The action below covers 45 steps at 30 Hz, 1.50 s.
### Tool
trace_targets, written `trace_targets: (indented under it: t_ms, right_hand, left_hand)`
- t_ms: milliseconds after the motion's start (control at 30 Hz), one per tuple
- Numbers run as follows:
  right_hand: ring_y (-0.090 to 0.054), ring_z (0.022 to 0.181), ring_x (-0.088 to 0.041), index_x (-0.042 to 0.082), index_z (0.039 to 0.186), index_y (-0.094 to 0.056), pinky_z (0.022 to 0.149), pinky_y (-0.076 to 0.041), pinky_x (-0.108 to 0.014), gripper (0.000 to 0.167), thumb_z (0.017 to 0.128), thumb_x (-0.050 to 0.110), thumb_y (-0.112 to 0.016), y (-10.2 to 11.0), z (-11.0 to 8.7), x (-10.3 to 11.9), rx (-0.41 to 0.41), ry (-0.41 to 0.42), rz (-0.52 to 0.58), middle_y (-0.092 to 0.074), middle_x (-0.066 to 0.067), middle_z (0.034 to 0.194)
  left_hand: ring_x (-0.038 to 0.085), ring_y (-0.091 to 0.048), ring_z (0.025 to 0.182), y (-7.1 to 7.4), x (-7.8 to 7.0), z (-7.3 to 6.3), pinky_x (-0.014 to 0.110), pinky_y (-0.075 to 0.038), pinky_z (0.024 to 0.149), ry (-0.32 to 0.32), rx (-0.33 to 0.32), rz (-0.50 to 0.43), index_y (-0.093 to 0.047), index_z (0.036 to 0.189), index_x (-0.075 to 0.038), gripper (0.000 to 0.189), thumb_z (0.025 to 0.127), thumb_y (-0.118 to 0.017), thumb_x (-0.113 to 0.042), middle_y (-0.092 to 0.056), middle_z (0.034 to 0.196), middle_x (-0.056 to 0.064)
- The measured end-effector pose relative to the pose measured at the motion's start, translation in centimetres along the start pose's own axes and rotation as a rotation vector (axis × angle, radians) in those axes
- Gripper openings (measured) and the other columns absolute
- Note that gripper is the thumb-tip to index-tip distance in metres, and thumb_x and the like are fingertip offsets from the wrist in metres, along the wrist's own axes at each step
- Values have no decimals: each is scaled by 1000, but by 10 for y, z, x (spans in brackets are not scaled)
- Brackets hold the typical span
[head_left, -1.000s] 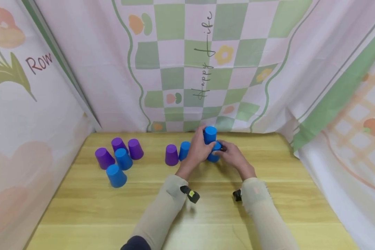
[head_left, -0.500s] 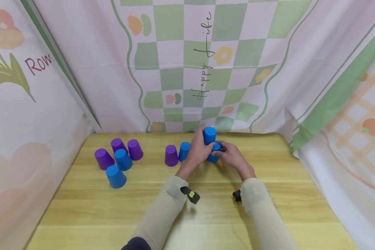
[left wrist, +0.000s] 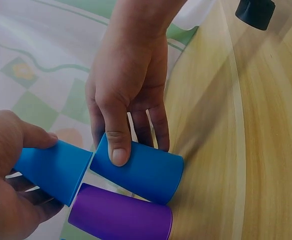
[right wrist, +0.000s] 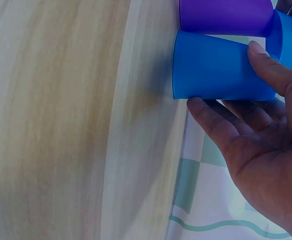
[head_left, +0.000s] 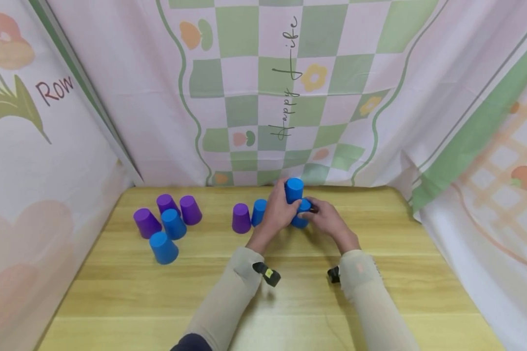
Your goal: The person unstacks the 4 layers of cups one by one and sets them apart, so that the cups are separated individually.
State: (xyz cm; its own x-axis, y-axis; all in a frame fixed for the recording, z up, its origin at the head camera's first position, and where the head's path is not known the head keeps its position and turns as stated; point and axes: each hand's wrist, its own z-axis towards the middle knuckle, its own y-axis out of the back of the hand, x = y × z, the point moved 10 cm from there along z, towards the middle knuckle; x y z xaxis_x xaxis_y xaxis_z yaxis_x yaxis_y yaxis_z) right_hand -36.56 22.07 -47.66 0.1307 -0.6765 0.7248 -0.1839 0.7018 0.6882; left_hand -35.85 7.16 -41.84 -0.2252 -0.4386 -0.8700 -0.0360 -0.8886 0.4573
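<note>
My left hand (head_left: 279,210) grips an upside-down blue cup (head_left: 294,190) by its side. In the left wrist view this upper cup (left wrist: 58,167) has its rim at the tops of a blue cup (left wrist: 141,172) and a purple cup (left wrist: 118,215) standing side by side. My right hand (head_left: 328,220) holds the lower blue cup (head_left: 300,222) with thumb and fingers around it, also plain in the right wrist view. That purple cup (right wrist: 225,17) is hidden from the head view by my left hand. All the cups stand mouth down.
Just left of my left hand stand a blue cup (head_left: 259,212) and a purple cup (head_left: 241,218). Farther left is a cluster of purple cups (head_left: 191,209) and blue cups (head_left: 164,247). A printed curtain (head_left: 241,109) hangs behind the wooden table (head_left: 298,302).
</note>
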Motion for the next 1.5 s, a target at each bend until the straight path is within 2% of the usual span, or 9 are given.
trace_targets:
  t_ms: [567,833,1167,1267,1500]
  right_hand:
    - [-60,132,-44,7,155,-50,106,-54,-59,59,104,32,-67,2,0,0,4,-2,-6,-60,-23,148]
    - [-60,132,-45,7,156,-49,106,-54,-59,61,104,34,-67,2,1,-3,10,-8,0,-59,-24,148]
    - [-58,134,-45,6,156,-49,108,-52,-60,61,104,31,-68,1,1,-3,6,-16,11,-58,-25,149]
    - [-57,135,-46,6,157,-47,109,-51,-60,62,104,31,-68,-1,1,-3,11,-23,9,-57,-25,151]
    - [-54,138,-48,4,159,-43,112,-48,-62,68,103,34,-68,0,1,-6,7,-47,-5,-53,-28,153]
  left_hand:
    - [32,-50,146,10,-3,-5,52,-42,121,-7,-21,7,-36,160,-9,72,100,-74,-17,-50,158,13]
    - [31,-49,147,17,-5,-11,51,-42,122,14,-18,-6,-36,160,-11,72,100,-74,-17,-50,159,12]
    - [31,-51,145,26,-13,-16,51,-43,121,-34,-36,-24,-38,158,-9,69,99,-74,-13,-52,156,13]
    - [31,-51,146,28,-12,-18,52,-42,121,-41,-37,-31,-38,158,-9,69,99,-74,-13,-52,156,13]
    - [32,-51,146,35,-5,-26,54,-42,121,-14,-54,-60,-40,156,-9,68,98,-75,-11,-53,155,13]
